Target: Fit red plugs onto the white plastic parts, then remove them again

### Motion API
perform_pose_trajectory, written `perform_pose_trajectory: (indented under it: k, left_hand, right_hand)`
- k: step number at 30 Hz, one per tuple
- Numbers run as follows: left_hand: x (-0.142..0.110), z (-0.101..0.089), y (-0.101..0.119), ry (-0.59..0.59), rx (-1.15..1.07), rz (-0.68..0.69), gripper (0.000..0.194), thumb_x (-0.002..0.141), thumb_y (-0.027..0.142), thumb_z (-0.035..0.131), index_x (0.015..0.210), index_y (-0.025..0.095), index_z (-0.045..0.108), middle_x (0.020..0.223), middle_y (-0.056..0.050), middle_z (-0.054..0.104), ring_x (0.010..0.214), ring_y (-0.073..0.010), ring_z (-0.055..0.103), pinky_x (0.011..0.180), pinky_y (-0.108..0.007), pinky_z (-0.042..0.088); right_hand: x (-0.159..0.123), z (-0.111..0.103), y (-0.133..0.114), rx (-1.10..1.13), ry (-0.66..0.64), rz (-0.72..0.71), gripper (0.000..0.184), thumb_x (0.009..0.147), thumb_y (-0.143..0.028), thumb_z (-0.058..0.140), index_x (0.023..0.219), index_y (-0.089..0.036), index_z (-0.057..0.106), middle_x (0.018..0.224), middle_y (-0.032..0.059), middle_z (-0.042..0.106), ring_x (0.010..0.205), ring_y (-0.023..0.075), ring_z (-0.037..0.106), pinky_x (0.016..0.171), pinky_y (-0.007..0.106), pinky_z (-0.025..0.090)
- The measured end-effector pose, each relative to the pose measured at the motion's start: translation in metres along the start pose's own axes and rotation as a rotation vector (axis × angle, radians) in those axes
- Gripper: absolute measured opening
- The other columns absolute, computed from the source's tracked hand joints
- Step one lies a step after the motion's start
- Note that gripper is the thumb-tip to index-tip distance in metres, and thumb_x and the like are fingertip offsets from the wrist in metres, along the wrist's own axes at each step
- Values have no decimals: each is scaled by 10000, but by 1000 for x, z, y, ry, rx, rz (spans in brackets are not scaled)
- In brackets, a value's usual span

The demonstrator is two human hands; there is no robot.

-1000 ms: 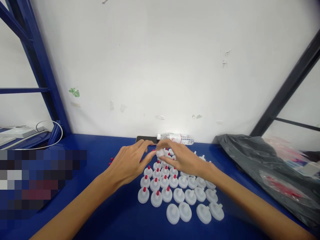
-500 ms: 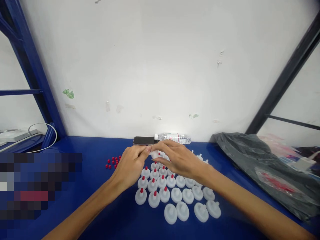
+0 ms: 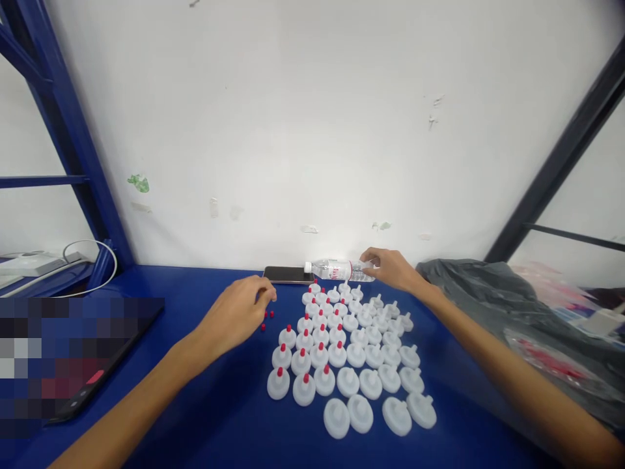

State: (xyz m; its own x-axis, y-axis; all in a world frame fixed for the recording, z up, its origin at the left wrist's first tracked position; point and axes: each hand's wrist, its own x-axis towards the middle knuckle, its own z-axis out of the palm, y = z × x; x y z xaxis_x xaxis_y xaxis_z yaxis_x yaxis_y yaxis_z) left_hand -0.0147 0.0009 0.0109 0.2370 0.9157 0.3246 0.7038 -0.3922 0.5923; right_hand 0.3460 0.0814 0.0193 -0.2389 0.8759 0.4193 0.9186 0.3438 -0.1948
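Observation:
My left hand [image 3: 241, 305] hovers over a few small red caps [image 3: 263, 327] on the blue table. Its thumb and forefinger are loosely curled with a gap between them, and nothing shows in them. My right hand [image 3: 390, 267] is over the base end of a clear plastic bottle [image 3: 327, 269], thumb and fingers apart; whether it touches the bottle I cannot tell. Between my arms stand rows of white round spouted lids. Those on the left, such as this capped lid [image 3: 303, 389], wear red tips; those on the right, such as this bare lid [image 3: 371, 383], have none.
A phone [image 3: 288, 275] lies by the wall, left of the bottle. Dark plastic sheeting [image 3: 459, 306] covers the right side, with a clear bag of red pieces [image 3: 544, 359] on it. White cable [image 3: 113, 264] loops at the left, near a blurred-out patch.
My hands, earlier together around a white lid above the rows, have parted. The left moved left to the red caps, the right moved right and back to the bottle's end. The lid has left them.

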Motion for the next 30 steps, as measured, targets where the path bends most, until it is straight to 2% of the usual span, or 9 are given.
perform_pose_trajectory:
  k: [3,6,10,15,19,22,27,30]
  left_hand:
    - [-3,11,2,-82,156,78,268,940,322,451,938,228,701,919,-33,707,806,-208,622,734,-323,426]
    - [-2,11,-2,-108,189,53,233,914,303,524,1052,242,702,921,-9,727,749,-189,630,693,-308,435]
    - [1,8,-11,-131,217,46,199,903,304,564,932,244,751,942,-11,738,778,-189,644,697,-301,443]
    - [2,11,-16,-181,256,59,274,913,216,522,991,272,778,1062,-8,738,904,-185,667,761,-282,469]
    - [1,14,-14,-210,326,43,262,891,201,540,954,276,783,1058,-15,752,943,-225,673,748,-312,465]
    - [0,14,-14,-221,386,24,255,866,179,551,941,272,776,994,-34,759,944,-259,674,745,-339,457]
    - [0,12,-17,-249,443,13,244,859,186,558,911,285,774,936,-38,761,921,-269,685,740,-343,459]
    - [1,13,-19,-260,463,12,246,867,198,556,914,289,779,964,-43,765,949,-275,685,755,-347,462]
  right_hand:
    - [-1,4,1,-17,-64,32,83,858,-240,673,933,-209,689,1021,39,777,869,201,739,718,257,516]
    - [0,6,3,-68,-113,51,67,855,-271,686,871,-207,699,946,41,776,867,209,728,708,254,485]
    - [2,10,8,-151,-143,90,89,851,-279,688,877,-201,724,893,56,765,837,223,707,692,269,448]
    - [2,13,14,-199,-221,137,86,880,-254,670,898,-201,734,898,43,762,871,220,703,737,282,480]
    - [1,17,18,-231,-322,168,234,969,-331,633,1134,-169,672,1138,76,693,993,222,673,869,394,555]
    - [1,20,19,-250,-376,183,331,990,-348,615,1273,-178,597,1286,101,615,1070,236,647,897,447,568]
    - [-2,22,15,-245,-376,170,326,985,-347,622,1260,-174,605,1266,96,626,1056,232,652,892,443,568]
    - [-3,17,8,-230,-295,147,220,954,-323,647,1078,-148,698,1067,105,717,955,247,684,846,404,550]
